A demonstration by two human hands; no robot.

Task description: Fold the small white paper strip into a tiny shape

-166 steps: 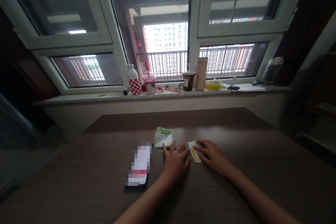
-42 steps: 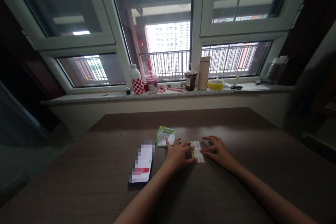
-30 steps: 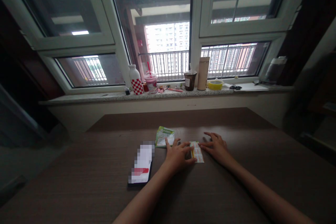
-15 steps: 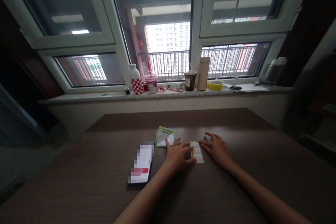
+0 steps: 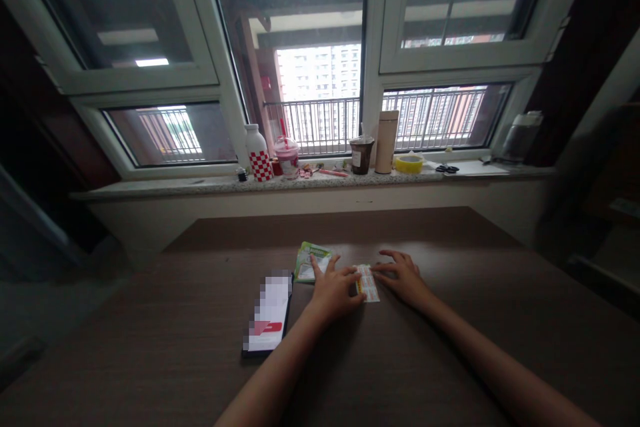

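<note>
A small white printed sheet (image 5: 369,285) with a yellow strip and rows of reddish print lies on the table between my two hands. My left hand (image 5: 336,290) has its fingers spread, with a fingertip and the thumb at the sheet's left edge. At the sheet's upper right edge are the outstretched fingertips of my right hand (image 5: 406,280). A green and white packet (image 5: 306,268) lies just beyond my left hand, partly covered by its fingers. Whether either hand grips the sheet's edge is too small to make out.
A phone (image 5: 270,310) with a lit, partly blurred screen lies left of my left forearm on the brown table (image 5: 165,320). Along the windowsill (image 5: 200,185) stand a checkered bottle (image 5: 260,159), drink cups, a tan flask (image 5: 386,143), yellow tape (image 5: 409,164) and scissors (image 5: 447,169).
The printed sheet has shifted slightly to the left and away from me, and both hands have moved the same way with it. The phone and packet stay in place.
</note>
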